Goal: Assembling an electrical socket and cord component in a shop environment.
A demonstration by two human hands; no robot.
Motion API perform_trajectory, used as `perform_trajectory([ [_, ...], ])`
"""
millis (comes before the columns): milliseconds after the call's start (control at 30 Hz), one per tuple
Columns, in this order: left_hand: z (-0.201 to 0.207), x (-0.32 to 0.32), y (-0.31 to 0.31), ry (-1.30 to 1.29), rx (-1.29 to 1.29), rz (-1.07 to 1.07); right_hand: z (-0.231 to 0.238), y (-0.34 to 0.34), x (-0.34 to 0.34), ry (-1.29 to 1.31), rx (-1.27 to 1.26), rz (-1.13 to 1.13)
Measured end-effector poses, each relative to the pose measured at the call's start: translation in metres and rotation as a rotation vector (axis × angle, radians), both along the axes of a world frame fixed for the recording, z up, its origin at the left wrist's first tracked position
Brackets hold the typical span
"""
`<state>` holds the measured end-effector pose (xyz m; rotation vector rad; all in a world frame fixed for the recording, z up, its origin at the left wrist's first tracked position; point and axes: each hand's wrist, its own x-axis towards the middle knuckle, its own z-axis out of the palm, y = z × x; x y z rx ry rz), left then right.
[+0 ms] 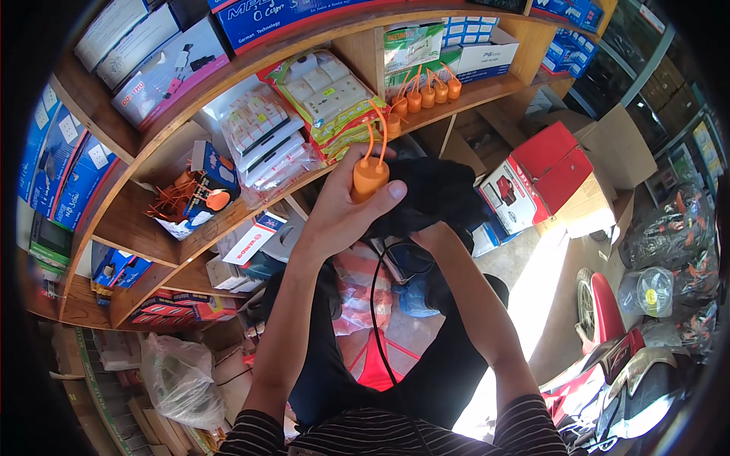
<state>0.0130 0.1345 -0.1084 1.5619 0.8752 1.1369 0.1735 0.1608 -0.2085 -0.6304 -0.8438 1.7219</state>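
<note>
An orange lamp holder (369, 181) with two orange wire leads is upright in my left hand (333, 209); the thumb lies along its side and the fingers are behind it. My right hand (437, 237) is at a bunched black cloth (433, 194) just right of the lamp holder; its fingers are hidden in the folds, and the cloth appears held up by it. On the shelf edge ahead stands a row of similar orange lamp holders (428, 95), their leads looped upward. Packs of white sockets in plastic (323, 87) lie on the shelf left of them.
Curved wooden shelves (182, 125) with boxed goods wrap the left and front. Orange wired pieces (182, 196) fill one compartment. To the right are an open red-and-white carton (536, 178) and a red motorbike (608, 311). A black cable (374, 304) hangs between my legs.
</note>
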Motion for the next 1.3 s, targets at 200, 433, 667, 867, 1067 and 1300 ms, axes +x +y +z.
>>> perform_trajectory([
  [200, -0.002, 0.004, 0.009, -0.269, -0.110, 0.215, 0.007, 0.000, -0.009, -0.957, 0.923, -0.472],
  [433, -0.010, -0.004, 0.011, 0.201, 0.031, 0.360, 0.019, -0.006, -0.018, -0.033, -0.191, 0.022],
  [667, -0.015, 0.004, 0.006, 0.418, 0.013, 0.264, 0.018, 0.001, -0.007, -0.257, -0.082, -0.055],
  [867, -0.017, -0.002, 0.008, 0.306, -0.094, 0.141, 0.018, 0.000, -0.002, -0.239, -0.032, -0.099],
  [1067, -0.020, 0.002, 0.011, 0.081, -0.119, 0.095, 0.006, 0.009, 0.009, -0.241, 0.033, -0.080],
  [1300, -0.016, -0.019, 0.017, -0.455, -0.419, 0.032, 0.008, 0.020, 0.086, -1.321, 0.545, 0.058],
])
